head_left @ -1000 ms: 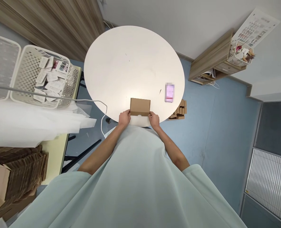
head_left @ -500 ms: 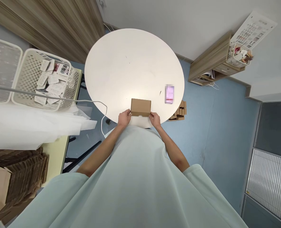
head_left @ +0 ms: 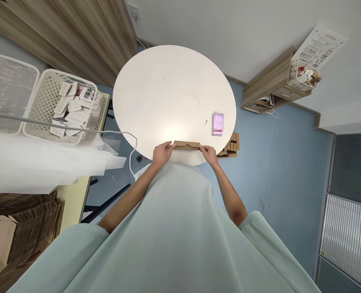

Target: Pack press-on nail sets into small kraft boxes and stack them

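Observation:
A small brown cardboard box [head_left: 187,145] is at the near edge of the round white table [head_left: 174,89]. It is tipped so that a narrow side with a half-round notch faces me. My left hand [head_left: 162,154] pinches its left end, and my right hand [head_left: 209,154] pinches its right end between thumb and fingers. To the right on the tabletop lies a phone [head_left: 217,124] with a blurred pink screen.
Left of the table, a white basket [head_left: 35,118] holds tagged packets, beside white sheets [head_left: 46,162] and stacked flat cardboard [head_left: 34,232]. A white cable [head_left: 133,152] hangs by the table's left edge. Small boxes [head_left: 231,146] are piled at the lower right.
The box has turned from lying with its broad top up to showing its narrow notched side. Both hands have moved slightly right with it.

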